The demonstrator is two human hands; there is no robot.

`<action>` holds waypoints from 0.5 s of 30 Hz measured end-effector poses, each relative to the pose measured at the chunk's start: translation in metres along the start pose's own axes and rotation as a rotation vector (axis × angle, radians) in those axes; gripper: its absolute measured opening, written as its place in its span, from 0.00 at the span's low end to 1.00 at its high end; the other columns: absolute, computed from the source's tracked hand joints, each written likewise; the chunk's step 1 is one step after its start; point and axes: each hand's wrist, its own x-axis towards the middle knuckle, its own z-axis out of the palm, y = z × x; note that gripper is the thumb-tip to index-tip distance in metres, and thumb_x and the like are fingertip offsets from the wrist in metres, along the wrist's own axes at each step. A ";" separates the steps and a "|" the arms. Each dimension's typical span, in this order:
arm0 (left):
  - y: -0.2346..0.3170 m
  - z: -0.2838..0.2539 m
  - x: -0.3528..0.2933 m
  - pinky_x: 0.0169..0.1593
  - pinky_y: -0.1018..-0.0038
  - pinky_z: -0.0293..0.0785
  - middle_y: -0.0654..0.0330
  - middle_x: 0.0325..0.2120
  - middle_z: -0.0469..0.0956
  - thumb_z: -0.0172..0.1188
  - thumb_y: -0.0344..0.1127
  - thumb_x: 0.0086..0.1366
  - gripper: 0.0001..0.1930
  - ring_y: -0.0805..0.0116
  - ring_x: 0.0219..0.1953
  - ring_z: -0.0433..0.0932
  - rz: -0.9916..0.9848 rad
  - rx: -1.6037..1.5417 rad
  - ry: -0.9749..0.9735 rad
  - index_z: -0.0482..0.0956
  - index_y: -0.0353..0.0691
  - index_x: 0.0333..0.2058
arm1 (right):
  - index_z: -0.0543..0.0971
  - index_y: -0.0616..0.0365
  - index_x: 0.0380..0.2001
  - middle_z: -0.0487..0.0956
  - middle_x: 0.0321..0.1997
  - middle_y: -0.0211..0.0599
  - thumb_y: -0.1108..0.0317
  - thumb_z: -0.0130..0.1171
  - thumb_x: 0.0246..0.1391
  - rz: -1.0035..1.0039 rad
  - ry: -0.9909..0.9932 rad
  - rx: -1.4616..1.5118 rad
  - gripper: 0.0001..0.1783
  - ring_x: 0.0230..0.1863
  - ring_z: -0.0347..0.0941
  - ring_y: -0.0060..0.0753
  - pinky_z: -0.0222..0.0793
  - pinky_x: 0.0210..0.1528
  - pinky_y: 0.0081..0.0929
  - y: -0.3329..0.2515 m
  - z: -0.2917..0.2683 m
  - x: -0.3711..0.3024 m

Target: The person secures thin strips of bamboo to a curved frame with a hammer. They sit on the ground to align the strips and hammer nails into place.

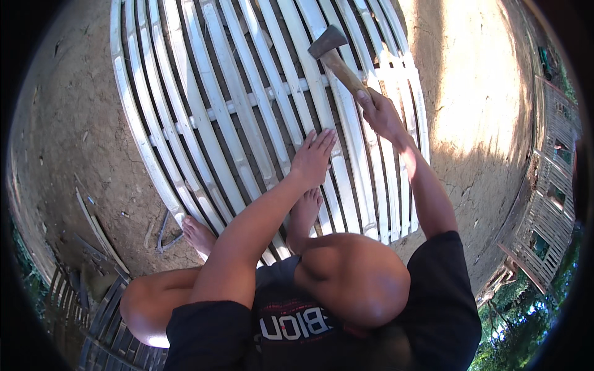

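Note:
Pale split-bamboo slats (218, 127) lie side by side with gaps between them, across a crosswise strip (238, 102). My right hand (382, 115) is wrapped round the wooden handle of a hatchet (344, 72). Its dark metal head sits over the slats at the far right, but I cannot tell whether it touches them. Flat on the middle slats rests my left hand (313, 157), fingers stretched out and holding nothing. My bare feet (305, 213) are on the near part of the slats, one just below the left hand.
Dry bare earth (80, 148) surrounds the slats, sunlit on the right. Loose sticks (99, 229) lie on the ground at left. A dark slatted bamboo piece (102, 328) stands at lower left, and a bamboo-walled structure (547, 191) rises at far right.

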 end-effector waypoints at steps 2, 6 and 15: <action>-0.005 -0.005 0.007 0.76 0.56 0.35 0.55 0.75 0.43 0.52 0.47 0.69 0.39 0.60 0.77 0.39 -0.011 0.023 0.005 0.49 0.35 0.71 | 0.76 0.65 0.39 0.73 0.19 0.34 0.40 0.42 0.70 0.052 0.041 0.228 0.33 0.21 0.70 0.32 0.68 0.25 0.35 -0.004 0.000 -0.002; -0.001 -0.007 0.010 0.76 0.56 0.34 0.55 0.75 0.42 0.52 0.47 0.69 0.39 0.60 0.77 0.39 0.001 0.021 -0.015 0.49 0.35 0.72 | 0.77 0.63 0.37 0.69 0.17 0.26 0.37 0.46 0.68 0.073 -0.079 -0.003 0.34 0.18 0.63 0.17 0.59 0.18 0.24 0.024 -0.022 0.001; 0.000 -0.007 0.012 0.76 0.56 0.34 0.55 0.75 0.44 0.54 0.46 0.68 0.39 0.61 0.77 0.39 0.019 0.012 -0.005 0.50 0.35 0.71 | 0.77 0.61 0.37 0.70 0.17 0.32 0.36 0.44 0.68 0.076 0.012 -0.010 0.34 0.22 0.69 0.24 0.67 0.26 0.31 0.061 -0.003 -0.002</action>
